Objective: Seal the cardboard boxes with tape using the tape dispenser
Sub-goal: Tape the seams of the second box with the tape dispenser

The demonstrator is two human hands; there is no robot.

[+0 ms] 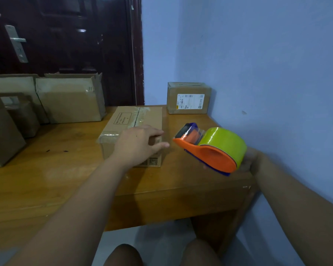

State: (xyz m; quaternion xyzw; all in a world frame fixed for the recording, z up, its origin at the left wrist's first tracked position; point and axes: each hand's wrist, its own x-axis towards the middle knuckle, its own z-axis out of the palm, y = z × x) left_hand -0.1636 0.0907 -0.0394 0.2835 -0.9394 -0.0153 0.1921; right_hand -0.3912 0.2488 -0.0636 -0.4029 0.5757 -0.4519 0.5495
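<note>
Cardboard box on table, seam running away, is touched at near-right corner by left hand, fingers straight; tape dispenser is gripped in right hand just right of it, nose boxward.

No text legible: white label on the one-o'clock box and printed frame on the centre box are blurred.

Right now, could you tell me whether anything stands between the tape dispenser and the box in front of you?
Only bare table lies between the tape dispenser in the right hand and the box. The left hand, though, rests on the box top's near end, over the seam, and would likely need to shift.
</note>
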